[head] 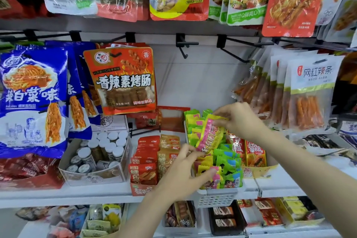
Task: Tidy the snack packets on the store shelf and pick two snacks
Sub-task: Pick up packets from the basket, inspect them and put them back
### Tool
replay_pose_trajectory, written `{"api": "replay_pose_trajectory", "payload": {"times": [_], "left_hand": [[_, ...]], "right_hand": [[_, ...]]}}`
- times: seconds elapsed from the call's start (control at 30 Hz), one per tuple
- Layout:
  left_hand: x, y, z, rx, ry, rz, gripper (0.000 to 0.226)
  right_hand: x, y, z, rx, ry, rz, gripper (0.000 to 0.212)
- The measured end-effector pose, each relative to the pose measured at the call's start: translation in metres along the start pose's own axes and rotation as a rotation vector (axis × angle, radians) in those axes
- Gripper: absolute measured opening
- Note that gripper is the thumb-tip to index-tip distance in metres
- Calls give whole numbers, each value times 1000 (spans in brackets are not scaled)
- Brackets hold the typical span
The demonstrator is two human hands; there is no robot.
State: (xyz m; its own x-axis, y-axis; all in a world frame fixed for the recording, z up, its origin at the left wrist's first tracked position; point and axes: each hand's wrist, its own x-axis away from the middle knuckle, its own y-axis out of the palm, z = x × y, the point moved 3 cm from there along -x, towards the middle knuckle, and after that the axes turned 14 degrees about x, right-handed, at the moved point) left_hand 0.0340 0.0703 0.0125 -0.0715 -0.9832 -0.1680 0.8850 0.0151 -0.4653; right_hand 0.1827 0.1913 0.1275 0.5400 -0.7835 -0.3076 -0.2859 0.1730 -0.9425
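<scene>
Both hands reach into the white perforated plastic basket (216, 198) on the shelf. The right hand (238, 120) pinches the upper end of a long pink-and-yellow snack packet (209, 134) with fingers and thumb. The left hand (183, 177) grips its lower end, fingers curled. The packet is tilted above the green and yellow small packets (229, 158) in the basket. Left of the basket stands a box of red and brown pouches (152, 157), right of it red packets (249, 152).

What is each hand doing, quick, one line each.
Left hand: pinches the lower end of the pink packet.
Right hand: pinches its top end.
</scene>
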Motion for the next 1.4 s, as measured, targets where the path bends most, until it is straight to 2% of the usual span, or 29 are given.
{"api": "replay_pose_trajectory", "payload": {"times": [0.1, 0.27, 0.5, 0.6, 0.7, 0.83, 0.9, 1.0, 1.1, 1.17, 1.23, 1.4], "left_hand": [[0, -1, 0, -1, -4, -1, 86], [2, -1, -1, 17, -14, 1, 88], [-1, -1, -4, 34, -7, 11, 81], [0, -1, -11, 84, 12, 66, 70], [0, -3, -19, 184, -19, 41, 56], [-1, -5, -21, 265, 5, 16, 46], [-3, -5, -20, 278, 18, 23, 42], [-3, -7, -19, 255, 21, 31, 46], [-2, -8, -18, 219, 13, 29, 50], [-2, -9, -18, 212, 0, 23, 51], [-2, -9, -18, 209, -4, 21, 51], [-1, -10, -17, 209, -18, 9, 58]], "right_hand": [[-4, 8, -12, 42, -42, 9, 31], [-18, -20, -7, 168, -105, 32, 26], [-7, 27, -31, 159, -119, -142, 28], [4, 53, -33, 76, -89, -266, 28], [1, 51, -20, 22, -56, -360, 30], [1, 57, -16, 5, -10, -313, 24], [4, 66, -26, 29, -52, -345, 16], [-2, 60, -23, -79, -75, -389, 14], [-12, 42, -6, -38, -6, -239, 8], [-12, 42, -3, 66, -6, -209, 13], [-7, 50, -7, 134, -26, -264, 21], [-2, 66, -13, 115, -20, -255, 27]]}}
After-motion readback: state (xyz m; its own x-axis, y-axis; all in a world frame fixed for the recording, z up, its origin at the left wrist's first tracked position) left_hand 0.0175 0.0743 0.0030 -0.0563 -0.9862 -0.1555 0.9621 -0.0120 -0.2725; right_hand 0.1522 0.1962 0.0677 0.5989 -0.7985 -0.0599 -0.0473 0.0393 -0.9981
